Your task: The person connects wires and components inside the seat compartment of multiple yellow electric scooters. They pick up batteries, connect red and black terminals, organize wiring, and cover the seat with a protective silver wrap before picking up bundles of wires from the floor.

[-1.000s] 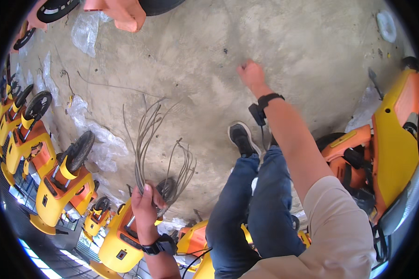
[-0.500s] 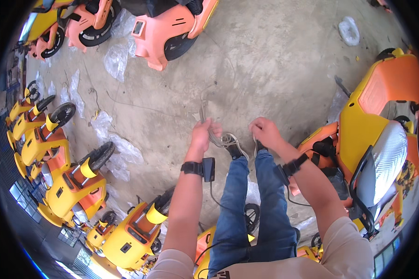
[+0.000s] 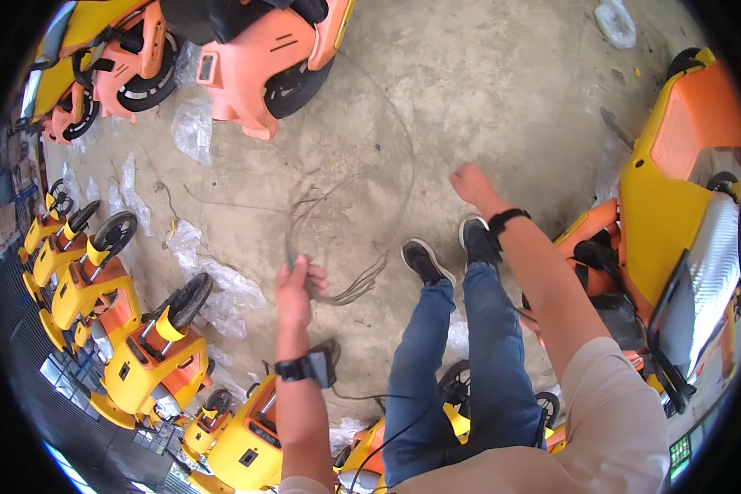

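Observation:
My left hand [image 3: 299, 284] is closed around a loose bundle of thin grey cable [image 3: 356, 288]. Several loops of it bend out to the right of the fingers, and other strands rise blurred above the hand over the concrete. Further right and higher, past my shoes, my right hand [image 3: 470, 183] is closed like a fist. Whatever its fingers may hold is hidden. One long thin strand curves across the floor between the hands and the pink scooter [image 3: 259, 70].
Yellow scooters [image 3: 152, 370] stand in a row along the left. A yellow and orange scooter [image 3: 663, 206] with a silver seat is close on the right. Crumpled clear plastic [image 3: 193, 132] lies on the concrete floor [image 3: 502, 90]. My shoes [image 3: 426, 262] are just below the hands.
My hands have moved apart: the left went left and down with the cable bundle, the right went up. The cable loops have spread out. The whole view has shifted a little.

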Demonstrator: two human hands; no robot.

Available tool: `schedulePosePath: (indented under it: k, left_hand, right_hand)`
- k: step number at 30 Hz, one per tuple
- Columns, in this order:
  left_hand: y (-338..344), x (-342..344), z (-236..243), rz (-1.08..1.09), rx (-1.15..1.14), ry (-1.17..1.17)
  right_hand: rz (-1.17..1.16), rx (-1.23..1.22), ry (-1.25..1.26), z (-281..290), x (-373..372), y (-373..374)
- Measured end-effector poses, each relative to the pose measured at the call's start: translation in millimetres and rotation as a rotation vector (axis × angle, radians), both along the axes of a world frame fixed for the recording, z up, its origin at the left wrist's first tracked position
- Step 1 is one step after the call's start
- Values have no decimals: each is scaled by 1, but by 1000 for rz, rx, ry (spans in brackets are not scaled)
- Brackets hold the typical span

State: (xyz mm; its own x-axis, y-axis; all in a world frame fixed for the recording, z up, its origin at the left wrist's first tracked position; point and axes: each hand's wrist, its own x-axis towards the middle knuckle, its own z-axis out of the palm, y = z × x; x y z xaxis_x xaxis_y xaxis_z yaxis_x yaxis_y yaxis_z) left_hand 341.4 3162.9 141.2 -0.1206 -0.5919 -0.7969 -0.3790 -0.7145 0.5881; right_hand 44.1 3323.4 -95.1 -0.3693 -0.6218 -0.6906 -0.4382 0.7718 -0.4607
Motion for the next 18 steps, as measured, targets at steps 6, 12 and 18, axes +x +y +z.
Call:
schedulePosePath:
  k: [6, 12, 18]
  left_hand:
    - [-23, 24, -9, 51, -130, -31]
    - [-29, 49, -20, 98, -156, -80]
    - [-33, 38, -18, 40, -137, -148]
  right_hand:
    - [-220, 15, 135, -103, 34, -87]
    - [-213, -143, 258, -147, 47, -111]
    - [-433, -271, 458, -144, -20, -155]
